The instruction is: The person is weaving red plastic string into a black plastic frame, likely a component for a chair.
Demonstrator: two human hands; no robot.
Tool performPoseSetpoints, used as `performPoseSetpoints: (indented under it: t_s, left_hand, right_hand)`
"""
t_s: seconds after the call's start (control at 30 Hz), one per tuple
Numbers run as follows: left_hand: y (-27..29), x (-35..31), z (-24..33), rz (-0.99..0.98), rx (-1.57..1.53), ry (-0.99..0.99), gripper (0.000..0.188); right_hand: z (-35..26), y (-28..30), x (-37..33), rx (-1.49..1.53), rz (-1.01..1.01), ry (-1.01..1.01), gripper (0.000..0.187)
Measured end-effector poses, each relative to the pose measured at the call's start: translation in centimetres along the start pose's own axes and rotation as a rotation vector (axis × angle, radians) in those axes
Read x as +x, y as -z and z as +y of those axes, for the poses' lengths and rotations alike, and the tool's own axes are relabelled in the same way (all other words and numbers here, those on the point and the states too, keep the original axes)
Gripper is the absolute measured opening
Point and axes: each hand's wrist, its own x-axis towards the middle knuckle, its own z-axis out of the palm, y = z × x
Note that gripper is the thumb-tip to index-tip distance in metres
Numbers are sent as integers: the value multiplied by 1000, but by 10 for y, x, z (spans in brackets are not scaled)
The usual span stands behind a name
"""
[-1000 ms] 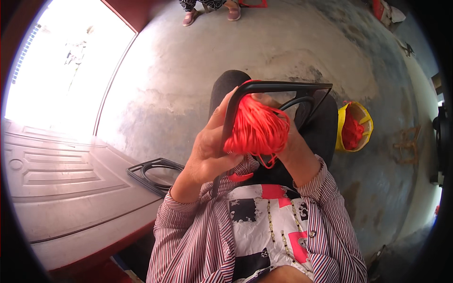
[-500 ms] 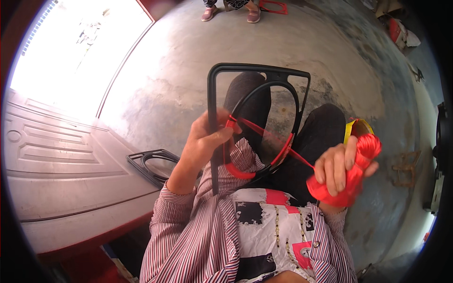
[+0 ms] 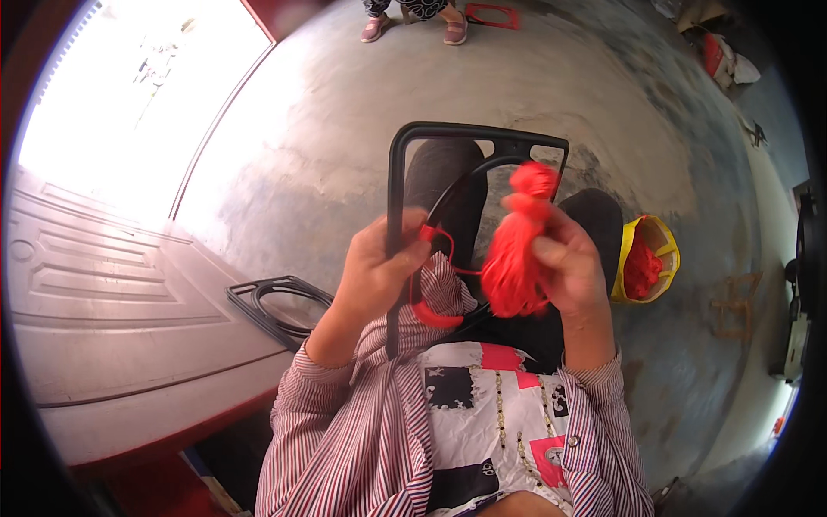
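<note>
My left hand (image 3: 379,258) is closed on the side of the black frame (image 3: 397,181), beside the red wrapping (image 3: 438,318) on its inner ring (image 3: 500,161). My right hand (image 3: 570,258) grips the red cord bundle (image 3: 515,267) (blurred here) in front of the ring's right side. I'd say 1 wrap is underway; next calls for passing the bundle round and pulling the slack strand (image 3: 468,272) snug.

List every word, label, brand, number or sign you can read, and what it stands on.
None readable.
Black frame: no text seen.
Red cord bundle: blurred, no text seen.
Yellow container: no text seen.
Patterned top: small marks, too small to read.
</note>
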Motion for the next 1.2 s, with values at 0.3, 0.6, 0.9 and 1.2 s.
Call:
performPoseSetpoints:
  t_s: [0.3,0.6,0.9,1.2]
  left_hand:
    - [-18,17,14,-98,443,-624,41]
    - [-33,6,23,-296,-12,-286,48]
    - [-11,9,2,-91,33,-393,26]
    - [-1,9,1,-154,-258,-74,27]
  right_hand:
    - [3,-25,35,-315,-27,94,20]
    - [27,-14,37,686,-108,-211,31]
    - [55,57,10,69,213,10,27]
    - [0,7,-30,160,-394,347,40]
